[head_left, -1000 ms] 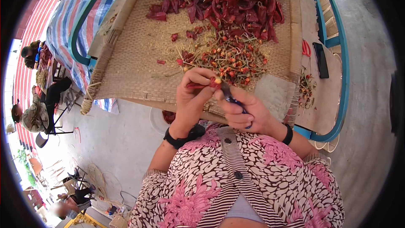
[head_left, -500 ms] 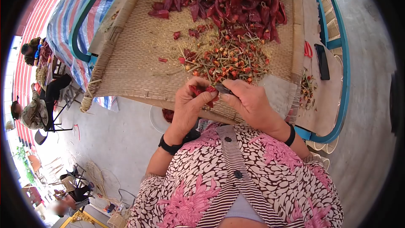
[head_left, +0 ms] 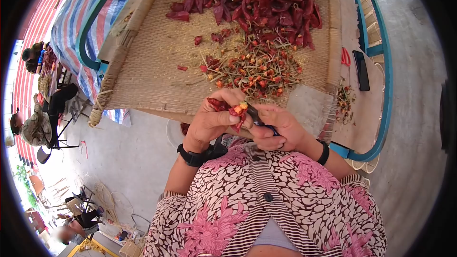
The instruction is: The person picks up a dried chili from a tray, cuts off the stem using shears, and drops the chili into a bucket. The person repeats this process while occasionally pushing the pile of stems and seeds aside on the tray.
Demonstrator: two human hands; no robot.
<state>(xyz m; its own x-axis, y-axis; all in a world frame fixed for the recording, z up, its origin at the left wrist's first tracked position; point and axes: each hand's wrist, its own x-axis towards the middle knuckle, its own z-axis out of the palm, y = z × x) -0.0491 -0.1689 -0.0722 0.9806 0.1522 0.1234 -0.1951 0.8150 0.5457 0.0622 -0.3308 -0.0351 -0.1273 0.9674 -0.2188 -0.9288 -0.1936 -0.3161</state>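
Note:
A dried red chili pepper (head_left: 238, 110), its orange-yellow seedy inside showing, is pinched in my left hand (head_left: 215, 121). My right hand (head_left: 281, 126) is closed round a small tool (head_left: 258, 122) with a dark metal end and a dark blue handle; its exact kind cannot be made out. The metal end is right beside the chili. Just beyond my hands lies a pile of cut chili stems and caps (head_left: 257, 69) on a woven mat (head_left: 152, 66). Behind that is a heap of dried red chilies (head_left: 257, 0).
Along the mat's right side are a phone (head_left: 361, 70), red scissor handles (head_left: 345, 56) and scattered stems (head_left: 344, 100). A blue metal frame (head_left: 386, 85) surrounds the mat. A pale bowl (head_left: 175, 134) is below the near edge. Other people (head_left: 35, 126) sit at the left.
Both hands have drawn slightly back toward my body. The chili has turned so its orange inside shows, and my right hand has rotated, revealing the tool's blue handle.

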